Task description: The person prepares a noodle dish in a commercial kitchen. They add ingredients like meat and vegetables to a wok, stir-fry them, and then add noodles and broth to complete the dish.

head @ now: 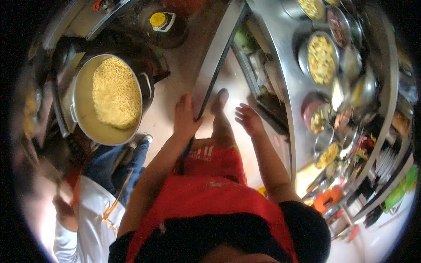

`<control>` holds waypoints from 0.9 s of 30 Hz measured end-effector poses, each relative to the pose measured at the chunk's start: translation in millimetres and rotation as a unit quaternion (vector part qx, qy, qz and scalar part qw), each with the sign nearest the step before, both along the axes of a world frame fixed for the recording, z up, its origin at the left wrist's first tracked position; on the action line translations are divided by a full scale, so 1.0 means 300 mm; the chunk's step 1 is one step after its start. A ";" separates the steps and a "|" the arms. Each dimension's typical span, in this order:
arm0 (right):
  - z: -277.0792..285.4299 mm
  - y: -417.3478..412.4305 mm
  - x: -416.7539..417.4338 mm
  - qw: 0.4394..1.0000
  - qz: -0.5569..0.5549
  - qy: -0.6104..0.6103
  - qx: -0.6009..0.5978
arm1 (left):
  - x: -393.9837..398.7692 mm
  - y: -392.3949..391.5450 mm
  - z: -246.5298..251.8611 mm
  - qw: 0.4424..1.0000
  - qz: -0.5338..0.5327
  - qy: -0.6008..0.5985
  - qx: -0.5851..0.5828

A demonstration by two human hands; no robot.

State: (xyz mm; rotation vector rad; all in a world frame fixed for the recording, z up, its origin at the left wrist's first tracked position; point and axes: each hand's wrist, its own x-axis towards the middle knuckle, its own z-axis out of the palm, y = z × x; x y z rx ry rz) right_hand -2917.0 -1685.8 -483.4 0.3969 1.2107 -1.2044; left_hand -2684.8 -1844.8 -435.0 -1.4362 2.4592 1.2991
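My left hand (186, 116) lies at the pale face of a metal panel (215, 44), its fingers extended and its thumb by the dark edge; whether it grips that edge is unclear. My right hand (249, 120) is raised with its fingers apart and nothing in them, left of a stainless steel counter (286, 79). To the left of my left hand stands a large two-handled metal pot (84, 98) with a mass of yellow noodles (115, 93) in it. A red apron (213, 197) covers my front.
Bowls of food, among them a bowl of pale yellow chunks (321, 59), crowd the right counter. A co-worker in white (95, 207) stands at lower left, near the pot. A container with a yellow cap (158, 19) is at upper left. Shelves under the counter hold goods.
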 end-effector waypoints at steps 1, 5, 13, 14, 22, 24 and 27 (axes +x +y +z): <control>-0.090 -0.025 -0.056 1.000 0.002 0.012 -0.007 | 0.040 -0.033 -0.034 0.999 0.000 -0.018 -0.042; -0.475 -0.238 -0.244 0.992 0.052 0.101 0.051 | 0.082 -0.183 -0.003 0.990 -0.027 -0.026 -0.135; -1.093 -0.722 -0.560 0.573 0.452 0.668 0.145 | 0.134 -0.292 -0.041 0.974 -0.067 -0.113 -0.183; -1.234 -0.691 -0.640 0.571 0.441 0.680 0.133 | 0.128 -0.328 -0.039 0.973 -0.084 -0.115 -0.182; -1.336 -0.625 -0.597 0.436 0.473 0.764 0.043 | 0.141 -0.358 -0.044 0.959 -0.112 -0.124 -0.229; -1.314 -0.637 -0.596 0.479 0.504 0.719 0.025 | 0.134 -0.366 -0.041 0.957 -0.123 -0.141 -0.224; -1.252 -0.725 -0.646 0.534 0.544 0.645 0.057 | 0.149 -0.351 -0.045 0.955 -0.124 -0.142 -0.229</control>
